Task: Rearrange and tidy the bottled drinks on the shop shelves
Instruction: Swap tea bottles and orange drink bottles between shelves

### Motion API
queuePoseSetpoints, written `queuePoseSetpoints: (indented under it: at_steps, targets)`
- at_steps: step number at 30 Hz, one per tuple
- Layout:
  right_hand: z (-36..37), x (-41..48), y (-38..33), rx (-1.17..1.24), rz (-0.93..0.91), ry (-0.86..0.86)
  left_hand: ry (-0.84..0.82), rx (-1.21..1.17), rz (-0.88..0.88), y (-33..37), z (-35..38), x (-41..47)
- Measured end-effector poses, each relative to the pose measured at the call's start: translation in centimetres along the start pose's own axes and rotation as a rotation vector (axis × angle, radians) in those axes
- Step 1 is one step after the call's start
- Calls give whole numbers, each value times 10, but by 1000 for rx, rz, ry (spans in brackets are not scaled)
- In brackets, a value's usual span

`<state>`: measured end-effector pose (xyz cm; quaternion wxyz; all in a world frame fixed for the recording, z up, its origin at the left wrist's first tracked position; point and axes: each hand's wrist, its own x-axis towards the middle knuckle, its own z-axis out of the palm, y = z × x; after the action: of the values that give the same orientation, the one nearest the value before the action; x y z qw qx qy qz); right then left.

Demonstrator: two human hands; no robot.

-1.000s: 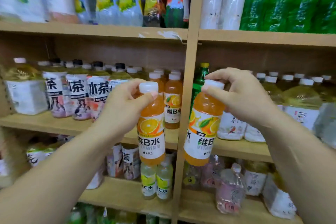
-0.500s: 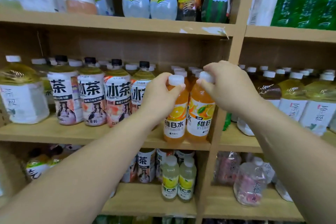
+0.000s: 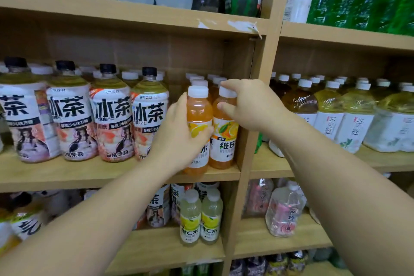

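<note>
From the head camera, we see the left hand [image 3: 179, 139] wrapped around the body of the left orange bottle [image 3: 198, 119], thumb across its label. The right hand [image 3: 251, 105] pinches the neck of the right orange bottle [image 3: 224, 141], one finger over its white cap and another just below. Both bottles stand upright, touching each other, at the front edge of the middle shelf [image 3: 89, 175], just beside the wooden upright [image 3: 262, 96] and right of the tea bottles [image 3: 112, 116].

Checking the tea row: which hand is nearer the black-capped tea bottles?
Left. The left hand sits beside the tea bottles; the right hand is farther right, past both orange bottles.
</note>
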<state>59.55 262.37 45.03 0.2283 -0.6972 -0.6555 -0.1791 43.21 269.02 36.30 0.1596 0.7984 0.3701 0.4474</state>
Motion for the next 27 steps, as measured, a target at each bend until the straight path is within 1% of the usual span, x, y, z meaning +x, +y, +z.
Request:
queuePoseSetpoints:
  at_steps: [2,4,6,13,18,21,24,25,27]
  targets:
    - [0,0,2,-33,-10,-35,-26,9,-27,-10,4,-13]
    - [2,2,3,-100,-13,-36,-30,-8,-34,-18,7,-20]
    - [5,3,3,-138,-4,-10,-17,-21,-29,-21,10,-21]
    - [19,-4,3,-128,52,85,-22,-56,-51,-32,20,-15]
    - [42,-19,-1,-130,81,154,-39,-46,-72,-46,28,-29]
    - [58,-31,2,-69,66,180,-71,-56,-111,-51,33,-47]
    - [72,-47,0,65,91,210,-61,2,-112,-44,29,-67]
    - [77,-53,-2,125,105,243,-53,29,-109,-41,25,-74]
    - [83,-64,-11,225,73,380,-34,65,-110,-36,13,-88]
